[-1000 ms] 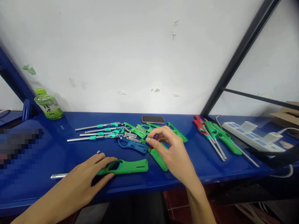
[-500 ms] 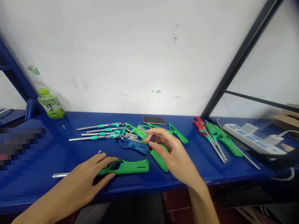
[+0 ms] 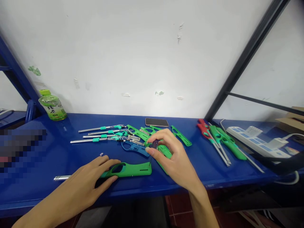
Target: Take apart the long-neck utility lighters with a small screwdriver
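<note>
A green long-reach lighter (image 3: 136, 169) lies flat near the table's front edge, its metal tube pointing left. My left hand (image 3: 95, 179) is closed round its front part, thumb below and fingers above the trigger opening. Between the thumb and fingers of my right hand (image 3: 169, 155) is a small screwdriver (image 3: 155, 144) with a dark purple handle. Its thin shaft slants down to the right end of the green handle, where the tip touches. Behind lie a blue lighter shell half (image 3: 136, 148) and several green shell halves (image 3: 181, 136), partly hidden by my right hand.
Several metal lighter tubes (image 3: 91, 141) with wires lie at the middle left. A phone (image 3: 156, 122) rests by the wall. Red lighters (image 3: 204, 130) and green lighters (image 3: 228, 142) lie to the right, beside a white power strip (image 3: 257, 142). A green bottle (image 3: 52, 106) stands back left.
My right hand has shifted and turned slightly on the screwdriver handle, while the tip stays at the same spot. My left hand and the lighter have not visibly moved.
</note>
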A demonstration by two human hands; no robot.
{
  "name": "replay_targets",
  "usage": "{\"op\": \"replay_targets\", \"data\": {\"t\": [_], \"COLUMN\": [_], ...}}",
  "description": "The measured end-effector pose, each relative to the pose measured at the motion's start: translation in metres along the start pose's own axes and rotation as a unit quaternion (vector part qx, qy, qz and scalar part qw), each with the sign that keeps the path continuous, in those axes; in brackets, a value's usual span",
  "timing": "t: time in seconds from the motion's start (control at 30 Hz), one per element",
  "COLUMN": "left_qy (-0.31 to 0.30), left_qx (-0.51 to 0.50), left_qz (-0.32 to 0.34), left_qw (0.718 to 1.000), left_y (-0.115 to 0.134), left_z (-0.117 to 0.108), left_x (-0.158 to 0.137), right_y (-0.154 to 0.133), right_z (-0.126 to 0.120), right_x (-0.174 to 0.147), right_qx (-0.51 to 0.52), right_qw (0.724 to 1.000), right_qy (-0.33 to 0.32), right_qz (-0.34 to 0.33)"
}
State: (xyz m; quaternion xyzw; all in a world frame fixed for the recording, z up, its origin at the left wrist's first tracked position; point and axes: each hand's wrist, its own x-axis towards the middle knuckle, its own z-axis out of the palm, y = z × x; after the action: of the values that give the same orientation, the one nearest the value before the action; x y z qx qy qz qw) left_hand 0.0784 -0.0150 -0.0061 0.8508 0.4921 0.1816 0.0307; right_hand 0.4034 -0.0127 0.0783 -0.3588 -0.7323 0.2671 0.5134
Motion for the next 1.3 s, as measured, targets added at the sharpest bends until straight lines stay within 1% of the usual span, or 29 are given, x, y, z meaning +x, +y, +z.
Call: {"op": "replay_targets", "data": {"t": [0.07,0.2,0.3,0.37,0.47,0.53,0.63,0.73,0.83,0.9,1.07,1.13,1.2,1.3], "left_qy": [-0.003,0.005,0.0,-0.006,-0.007,-0.013,-0.018,-0.016,-0.018,-0.023,-0.035,-0.032,-0.03,-0.024], "left_qx": [-0.002,0.001,0.0,-0.002,0.002,0.002,0.0,0.0,0.001,-0.001,-0.001,0.001,0.002,0.003], "left_qz": [-0.001,0.003,0.004,0.001,-0.004,-0.007,-0.008,-0.005,-0.007,-0.013,-0.022,-0.02,-0.015,-0.011], "left_qw": [1.0,1.0,1.0,1.0,1.0,1.0,1.0,1.0,1.0,1.0,0.999,0.999,0.999,1.0], "left_y": [0.0,0.0,0.001,0.002,0.003,0.004,0.003,0.003,0.003,0.003,0.003,0.004,0.004,0.003], "left_z": [0.0,0.001,-0.001,-0.002,-0.004,-0.005,-0.004,-0.003,-0.003,-0.003,-0.003,-0.003,-0.003,-0.003], "left_x": [0.0,-0.001,0.0,0.002,0.003,0.004,0.004,0.003,0.003,0.003,0.003,0.003,0.003,0.003], "right_y": [0.0,0.003,0.004,0.004,0.0,-0.003,-0.005,-0.002,0.002,0.003,0.006,0.007,0.006,0.004], "right_z": [0.0,-0.001,-0.001,0.0,-0.002,-0.002,-0.001,0.001,0.003,0.004,0.005,0.002,-0.001,-0.002], "right_x": [0.0,-0.001,0.0,-0.001,-0.001,-0.002,-0.003,-0.003,-0.002,-0.001,0.002,0.002,0.001,0.0], "right_qx": [0.011,0.02,-0.003,0.009,0.036,0.023,-0.007,0.023,0.052,0.048,0.048,0.068,0.094,0.097], "right_qw": [1.0,1.0,1.0,1.0,0.999,0.999,1.0,1.0,0.998,0.999,0.998,0.997,0.995,0.994], "right_qy": [0.009,-0.015,0.004,0.008,-0.028,-0.047,-0.024,0.006,0.013,0.014,0.032,0.019,-0.015,-0.057], "right_qz": [0.004,0.01,0.005,0.004,0.003,0.002,-0.008,-0.012,-0.012,-0.016,0.006,0.0,0.001,0.015]}}
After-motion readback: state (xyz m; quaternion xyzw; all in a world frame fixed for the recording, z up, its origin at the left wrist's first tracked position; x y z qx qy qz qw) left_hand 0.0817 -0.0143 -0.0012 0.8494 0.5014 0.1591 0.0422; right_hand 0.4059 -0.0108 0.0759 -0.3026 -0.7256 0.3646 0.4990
